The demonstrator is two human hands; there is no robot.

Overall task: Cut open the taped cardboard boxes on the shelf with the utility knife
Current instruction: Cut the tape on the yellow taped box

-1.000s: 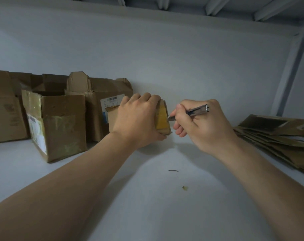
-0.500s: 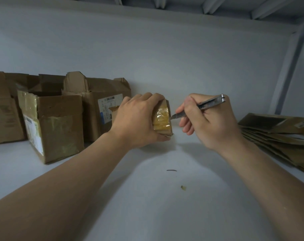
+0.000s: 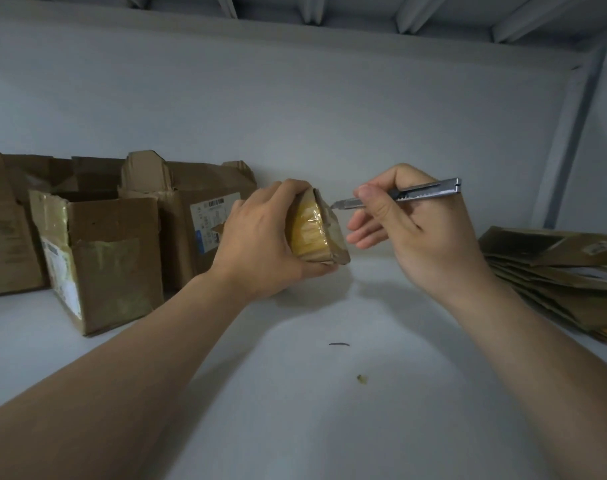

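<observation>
Small taped box (image 3: 316, 233) tilted, gripped by left hand (image 3: 260, 244). Right hand (image 3: 423, 237) pinches utility knife (image 3: 416, 195); blade tip at box's top edge, contact unclear. Left of box: open cartons (image 3: 111, 258), insides hidden. Right of box: flattened cardboard stack (image 3: 555, 271), cut off by frame edge.

Bare left hand (image 3: 260, 244) and right hand (image 3: 430, 244), forearms (image 3: 129, 382) uncovered

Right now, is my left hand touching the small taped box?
Touching. Head view: the left hand grips the small taped box, fingers curled over its top.
</observation>
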